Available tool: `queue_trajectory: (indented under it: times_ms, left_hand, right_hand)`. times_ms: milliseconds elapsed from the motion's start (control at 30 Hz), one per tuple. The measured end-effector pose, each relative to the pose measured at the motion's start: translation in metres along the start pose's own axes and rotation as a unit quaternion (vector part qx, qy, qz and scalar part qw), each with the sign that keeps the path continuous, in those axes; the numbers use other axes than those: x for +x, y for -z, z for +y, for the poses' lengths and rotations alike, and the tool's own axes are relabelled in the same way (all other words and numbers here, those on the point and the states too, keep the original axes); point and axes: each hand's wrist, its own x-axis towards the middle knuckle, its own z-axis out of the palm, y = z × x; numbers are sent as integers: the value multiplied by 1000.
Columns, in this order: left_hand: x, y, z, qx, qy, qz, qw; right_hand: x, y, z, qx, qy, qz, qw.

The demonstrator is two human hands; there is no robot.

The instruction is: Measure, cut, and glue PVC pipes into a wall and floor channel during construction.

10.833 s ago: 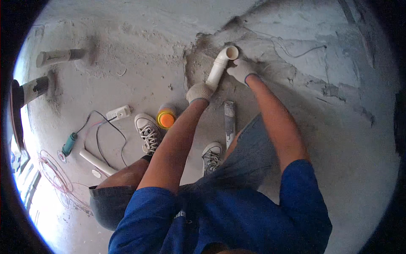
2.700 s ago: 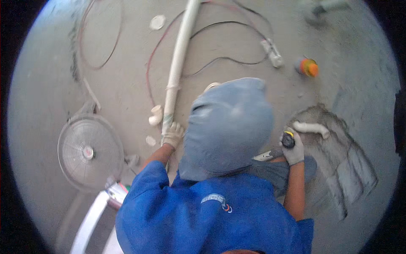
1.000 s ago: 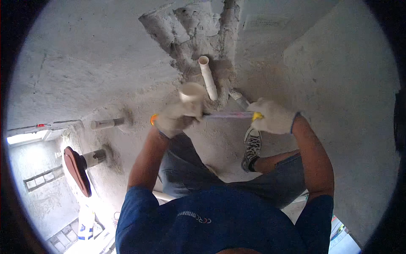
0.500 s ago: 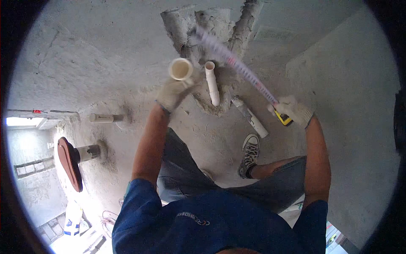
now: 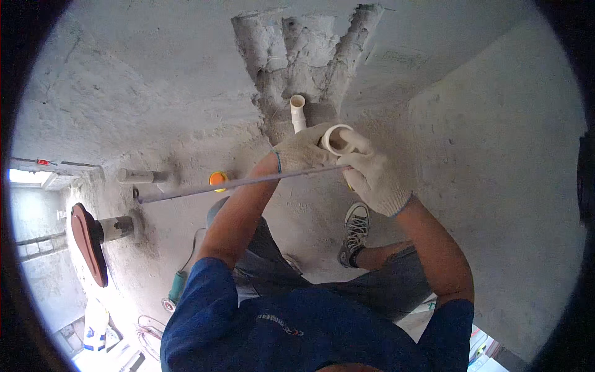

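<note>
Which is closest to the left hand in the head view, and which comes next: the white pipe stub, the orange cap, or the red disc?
From the left hand:
1. White pipe stub, just above the hand, in the broken floor patch.
2. Orange cap, off to the left on the floor.
3. Red disc, far left, on the end of a grey pipe.
</note>
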Motion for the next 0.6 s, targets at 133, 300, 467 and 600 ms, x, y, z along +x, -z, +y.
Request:
queue_trajectory:
  times_ms: [133,300,467,600]
  left_hand:
    - [-6,-2,6,-189,-45,14,981]
    - [-4,-41,-4,-521,-4,58,851]
    - [7,-52,-10,-625,17,97,774]
    - [8,-49,-3,-607,38,108,786]
  right_hand:
    - [4,-9,6,-42,14,33,998]
    - [11,-11,6,-121,76,111,983]
    - [11,-13,7,-126,65,102,985]
    - [8,-14,9,-147,66,101,982]
